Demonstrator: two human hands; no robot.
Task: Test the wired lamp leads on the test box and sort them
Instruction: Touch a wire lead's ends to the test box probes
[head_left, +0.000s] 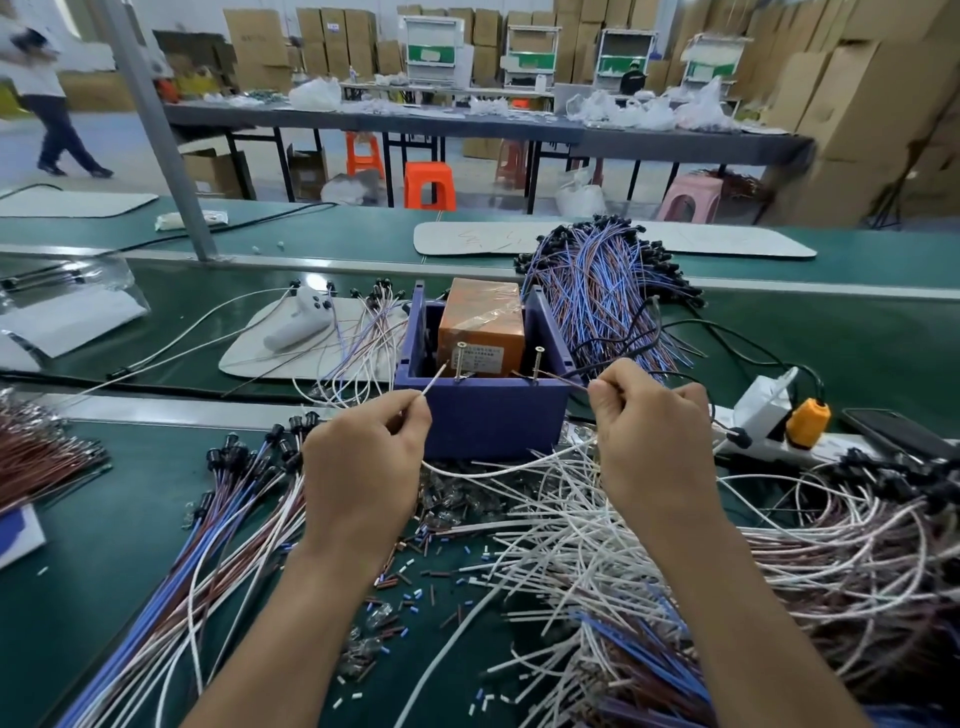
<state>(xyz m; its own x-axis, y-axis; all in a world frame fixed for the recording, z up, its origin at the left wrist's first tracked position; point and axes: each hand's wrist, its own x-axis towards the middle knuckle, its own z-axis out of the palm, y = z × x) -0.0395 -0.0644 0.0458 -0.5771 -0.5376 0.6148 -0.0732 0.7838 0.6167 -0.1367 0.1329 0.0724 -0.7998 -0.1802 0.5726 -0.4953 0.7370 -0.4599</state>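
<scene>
A purple test box (485, 415) with an orange unit (480, 332) inside stands mid-bench; two upright screws (460, 361) rise from its front wall. My left hand (363, 457) pinches a white lead end (435, 379), its tip close to the left screw. My right hand (652, 441) pinches a brown lead end (563, 380) pointing toward the right screw (538, 365). A white wire (498, 472) sags between both hands in front of the box.
Piles of leads lie all round: blue, brown and white at the left (228, 509), white and brown at the right (779, 545), a blue-brown bundle (602, 291) behind the box. A power strip with an orange plug (805, 421) and a phone (893, 431) sit right.
</scene>
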